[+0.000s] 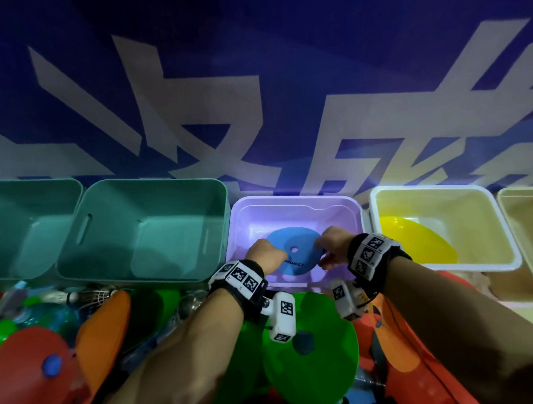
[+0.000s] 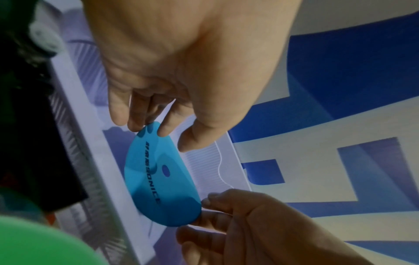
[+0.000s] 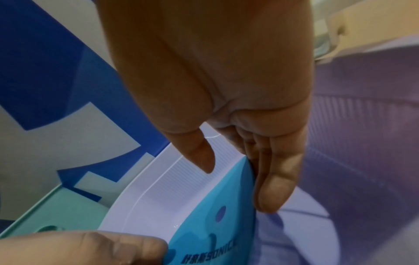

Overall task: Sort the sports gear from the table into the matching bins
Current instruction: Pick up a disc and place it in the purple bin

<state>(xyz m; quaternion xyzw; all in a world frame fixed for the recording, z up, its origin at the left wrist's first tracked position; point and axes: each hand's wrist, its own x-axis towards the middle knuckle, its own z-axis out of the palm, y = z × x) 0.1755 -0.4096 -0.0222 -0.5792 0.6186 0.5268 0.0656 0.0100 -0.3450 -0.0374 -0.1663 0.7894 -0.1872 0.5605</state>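
The flat blue plastic disc point(image 1: 293, 253) hangs inside the lilac plastic bin point(image 1: 294, 200), above its floor, pinched by the left hand point(image 1: 266, 257) and right hand point(image 1: 334, 247) at opposite edges, equally near.

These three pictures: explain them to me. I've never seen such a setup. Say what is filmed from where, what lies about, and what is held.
No machine here: a person works with bare hands, wearing cameras. The head view looks down over both arms. The other two come from the wrists, looking along the fingers.

Both hands, left hand and right hand, hold one blue disc by its opposite edges, over the purple bin. Beside it stand two green bins and a cream bin with a yellow disc inside. On the table in front lie more discs: green, orange, red.
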